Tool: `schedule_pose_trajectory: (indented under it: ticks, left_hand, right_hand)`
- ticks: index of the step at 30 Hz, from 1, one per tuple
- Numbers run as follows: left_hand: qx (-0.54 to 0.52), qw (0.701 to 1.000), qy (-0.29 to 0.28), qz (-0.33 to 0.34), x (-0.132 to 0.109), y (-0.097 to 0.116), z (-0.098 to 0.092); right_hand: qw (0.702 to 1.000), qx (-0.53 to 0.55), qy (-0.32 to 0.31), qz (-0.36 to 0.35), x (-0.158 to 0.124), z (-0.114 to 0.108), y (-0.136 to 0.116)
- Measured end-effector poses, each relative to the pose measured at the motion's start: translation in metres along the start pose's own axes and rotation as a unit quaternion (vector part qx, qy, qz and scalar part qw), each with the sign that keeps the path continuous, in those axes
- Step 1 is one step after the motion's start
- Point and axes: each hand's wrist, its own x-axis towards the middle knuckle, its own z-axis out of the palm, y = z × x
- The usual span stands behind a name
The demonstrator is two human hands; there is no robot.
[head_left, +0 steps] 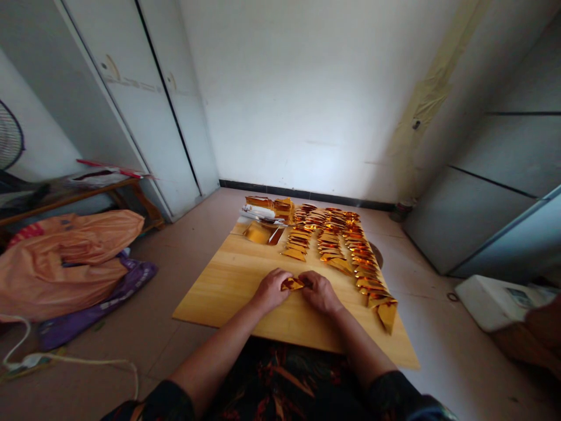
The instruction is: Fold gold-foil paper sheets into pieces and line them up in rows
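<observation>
Foil, shiny gold and folded small, is pinched by the bare left hand and bare right hand over a flat, yellowish wooden board. Folded gold-foil pieces lie overlapping in rows beyond and to the right.

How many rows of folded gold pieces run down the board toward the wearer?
3: a left row, a middle row, and a right row, the longest, along the right edge. They crowd together at the back, so another may be hidden there.
</observation>
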Motion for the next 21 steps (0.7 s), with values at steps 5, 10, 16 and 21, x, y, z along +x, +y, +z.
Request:
schedule_pose_trajectory:
  ticks: [5, 10, 16, 21]
  left_hand:
    - [-0.038, 0.999, -0.002, -0.021, 0.002, 0.000, 0.000]
    - [-0.049, 0.999, -0.003, -0.022, 0.003, 0.001, -0.002]
    - [-0.042, 0.999, -0.016, -0.020, 0.002, 0.003, -0.003]
    - [-0.053, 0.998, -0.012, 0.005, 0.000, 0.004, -0.006]
  right_hand:
    - [1.000, 0.005, -0.010, 0.014, 0.005, 0.000, 0.006]
    - [1.000, 0.003, -0.008, -0.002, 0.008, 0.001, 0.010]
    - [0.999, 0.005, -0.034, 0.001, 0.015, -0.002, 0.009]
    - [0.995, -0.009, -0.097, 0.025, 0.024, -0.009, 0.003]
